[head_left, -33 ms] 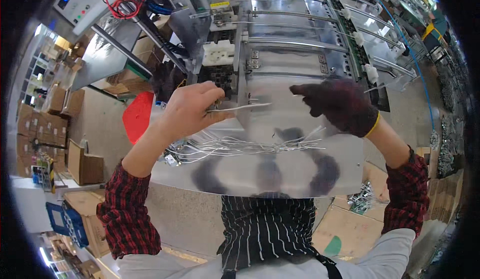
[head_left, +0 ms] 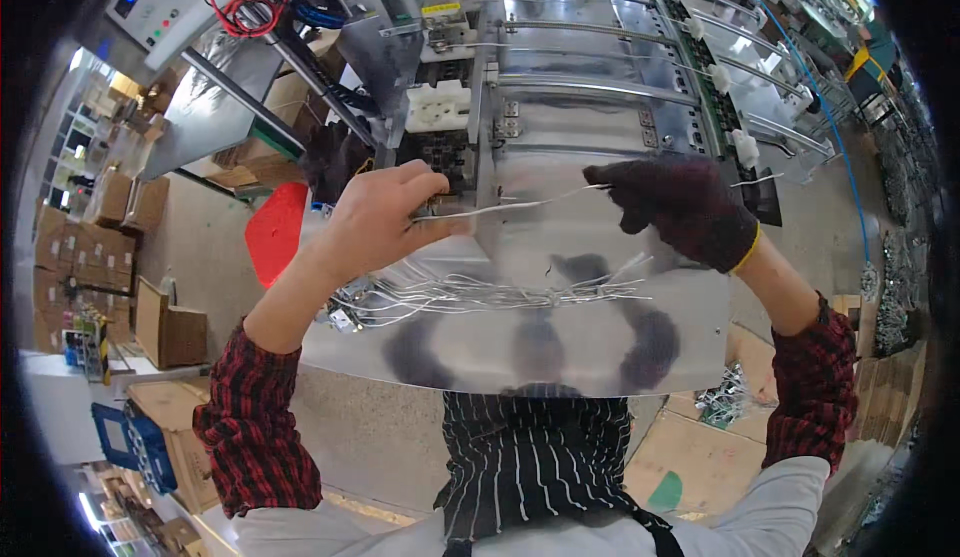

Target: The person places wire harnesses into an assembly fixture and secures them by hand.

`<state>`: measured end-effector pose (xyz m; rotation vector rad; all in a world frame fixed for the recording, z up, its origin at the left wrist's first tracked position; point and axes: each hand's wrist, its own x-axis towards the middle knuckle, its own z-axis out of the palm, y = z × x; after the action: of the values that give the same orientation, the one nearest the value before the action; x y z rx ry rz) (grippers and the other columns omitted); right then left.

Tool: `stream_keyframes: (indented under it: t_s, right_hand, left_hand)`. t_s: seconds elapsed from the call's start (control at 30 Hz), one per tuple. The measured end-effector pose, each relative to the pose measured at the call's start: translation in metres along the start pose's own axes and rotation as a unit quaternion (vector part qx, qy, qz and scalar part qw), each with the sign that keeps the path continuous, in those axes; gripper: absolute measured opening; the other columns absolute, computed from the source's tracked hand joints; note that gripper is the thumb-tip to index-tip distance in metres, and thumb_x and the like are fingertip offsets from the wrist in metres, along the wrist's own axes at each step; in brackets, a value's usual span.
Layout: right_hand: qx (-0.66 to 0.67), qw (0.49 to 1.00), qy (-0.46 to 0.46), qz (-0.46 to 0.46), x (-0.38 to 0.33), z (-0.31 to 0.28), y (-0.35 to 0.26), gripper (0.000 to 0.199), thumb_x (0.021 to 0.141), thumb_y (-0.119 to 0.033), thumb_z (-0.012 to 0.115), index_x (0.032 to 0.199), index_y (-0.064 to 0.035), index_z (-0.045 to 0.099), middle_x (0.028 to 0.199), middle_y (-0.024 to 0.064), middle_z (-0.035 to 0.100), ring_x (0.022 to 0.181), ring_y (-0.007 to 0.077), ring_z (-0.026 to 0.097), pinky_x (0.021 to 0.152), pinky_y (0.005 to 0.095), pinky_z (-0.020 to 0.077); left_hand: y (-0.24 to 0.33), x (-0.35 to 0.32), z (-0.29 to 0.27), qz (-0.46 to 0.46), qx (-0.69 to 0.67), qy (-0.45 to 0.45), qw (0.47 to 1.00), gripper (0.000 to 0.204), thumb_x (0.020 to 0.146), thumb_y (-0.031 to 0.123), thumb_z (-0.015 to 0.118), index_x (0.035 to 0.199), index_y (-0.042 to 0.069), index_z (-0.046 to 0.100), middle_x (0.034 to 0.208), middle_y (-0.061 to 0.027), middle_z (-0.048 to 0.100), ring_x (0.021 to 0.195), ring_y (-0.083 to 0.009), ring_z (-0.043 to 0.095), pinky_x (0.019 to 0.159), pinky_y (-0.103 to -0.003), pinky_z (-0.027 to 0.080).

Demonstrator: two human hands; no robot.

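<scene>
Looking down, I see a bunch of white wires (head_left: 490, 292) lying side to side near me on the shiny metal table (head_left: 700, 332). Just past the bunch, I hold one white wire (head_left: 540, 203) along the thumb of my bare left hand (head_left: 385, 207), with my fingers bent in close. From there the wire goes to my right, long and thin, tipping a little away from me as it goes. So it lies between my two hands, and its right part meets the fingertips of my gloved right hand (head_left: 685, 207). I can't tell if they pinch it or just touch it. My right thumb hangs a bit apart. Farther off sit a white block (head_left: 437, 107) and long metal bars (head_left: 600, 89).
</scene>
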<state>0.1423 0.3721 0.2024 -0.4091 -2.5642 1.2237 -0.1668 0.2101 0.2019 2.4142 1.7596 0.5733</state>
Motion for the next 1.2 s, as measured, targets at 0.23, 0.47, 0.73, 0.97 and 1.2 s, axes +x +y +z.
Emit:
stream_keyframes:
  t_s: [0.23,0.47,0.73,0.97,1.2]
  right_hand:
    - [-0.481,0.858,0.045,-0.176,0.035,0.028,-0.016,0.045,0.081,-0.029,0.066,0.123,-0.0152,0.055,0.074,0.0044,0.062,0.060,0.0249,0.058,0.052,0.0393,0.0436]
    - [-0.440,0.876,0.100,-0.169,0.031,0.025,-0.007,0.039,0.083,-0.029,0.063,0.119,-0.0155,0.058,0.061,0.0044,0.055,0.056,0.0238,0.057,0.045,0.0404,0.0398]
    - [-0.373,0.905,-0.019,-0.205,0.041,-0.029,0.016,0.020,0.078,-0.020,0.065,0.098,-0.0172,0.069,0.081,0.0077,0.067,0.066,0.0266,0.063,0.057,0.0390,0.0494]
    - [-0.380,0.903,0.081,-0.181,0.072,-0.037,0.056,0.017,0.080,-0.017,0.064,0.097,-0.0186,0.070,0.094,0.0065,0.069,0.081,0.0271,0.066,0.069,0.0403,0.0522]
    - [-0.402,0.904,0.047,-0.138,0.080,-0.034,0.075,0.024,0.076,-0.010,0.066,0.099,-0.0140,0.070,0.101,0.0096,0.068,0.085,0.0297,0.065,0.076,0.0388,0.0525]
  left_hand:
    - [0.004,0.011,0.007,-0.010,-0.030,-0.005,0.999,0.040,0.079,0.038,0.071,0.095,0.003,0.060,0.079,-0.0098,0.055,0.071,-0.0308,0.059,0.059,-0.039,0.046]
    - [0.005,0.016,0.012,0.057,0.065,0.000,0.996,0.036,0.077,0.038,0.070,0.086,0.006,0.055,0.077,-0.0094,0.052,0.070,-0.0289,0.059,0.057,-0.041,0.046]
    - [-0.048,0.036,-0.008,0.078,0.094,-0.016,0.992,0.035,0.080,0.030,0.069,0.099,0.004,0.056,0.091,-0.0090,0.055,0.085,-0.0314,0.059,0.071,-0.039,0.050]
    - [-0.094,0.059,0.003,-0.062,-0.227,0.094,0.967,0.043,0.065,0.000,0.073,0.106,0.003,0.060,0.109,-0.0090,0.058,0.104,-0.0244,0.056,0.093,-0.032,0.043]
    - [-0.111,0.064,0.021,-0.046,-0.198,0.090,0.975,0.022,0.068,0.003,0.073,0.089,0.001,0.066,0.109,-0.0106,0.063,0.107,-0.0253,0.057,0.093,-0.033,0.044]
